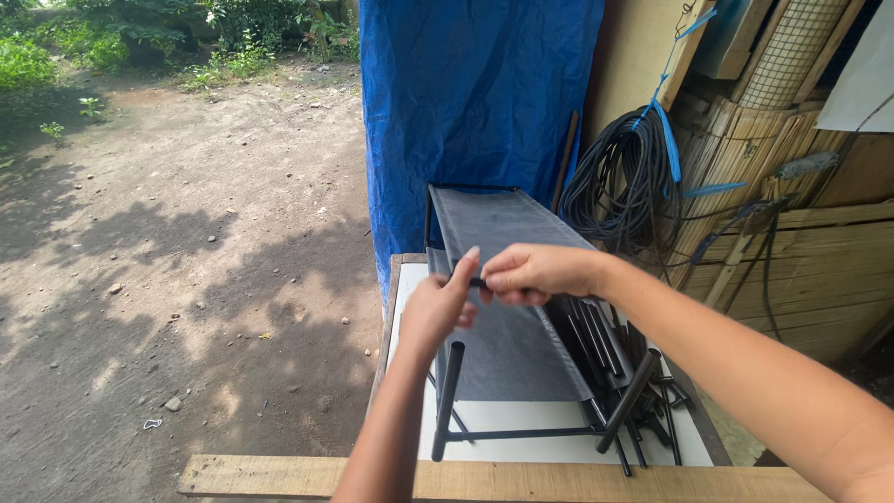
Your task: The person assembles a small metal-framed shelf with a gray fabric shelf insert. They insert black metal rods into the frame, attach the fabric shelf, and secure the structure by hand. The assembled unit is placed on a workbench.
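Both hands, left [438, 312] and right [531, 273], pinch a black tube [477, 282] above the grey fabric shelf [503, 279].

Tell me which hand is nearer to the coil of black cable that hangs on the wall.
The right hand. It holds a short black rod over the grey fabric rack, just left of and below the cable coil. The left hand is farther left, beyond the right hand.

Fabric rack frame [503, 307] lies on the counter [559, 421], loose metal tubes [619, 359] right of it. Tarp [466, 102] hangs behind; cable coil [619, 177] right of tarp.
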